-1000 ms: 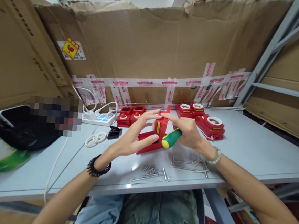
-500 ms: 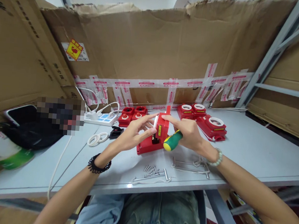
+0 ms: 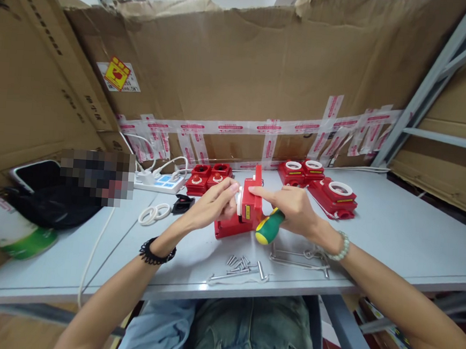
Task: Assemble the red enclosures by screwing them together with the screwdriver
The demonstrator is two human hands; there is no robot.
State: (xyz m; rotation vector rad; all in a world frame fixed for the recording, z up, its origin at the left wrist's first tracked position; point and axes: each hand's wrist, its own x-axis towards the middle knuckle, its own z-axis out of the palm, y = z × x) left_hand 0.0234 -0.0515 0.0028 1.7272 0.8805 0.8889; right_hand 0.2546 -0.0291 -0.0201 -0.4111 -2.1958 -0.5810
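My right hand [image 3: 297, 214] curls round a green-and-yellow handle [image 3: 270, 227], index finger on the tilted-up red housing [image 3: 250, 201] between my hands. My left hand [image 3: 219, 203] bunches at its white ring [image 3: 239, 202]; I cannot tell whether it pinches. A red base [image 3: 228, 228] lies below. I seem to be working at the ring, which calls for firm bracing.

A red base [image 3: 228, 230] is shown lying flat, partly hidden from view. Over it, a box-shaped red cover [image 3: 253, 201], with white ring [image 3: 240, 203] and yellow label [image 3: 248, 212], is held on edge. Just right of the base, a green-and-yellow tool handle [image 3: 270, 227] is gripped, yellow end nearmost.
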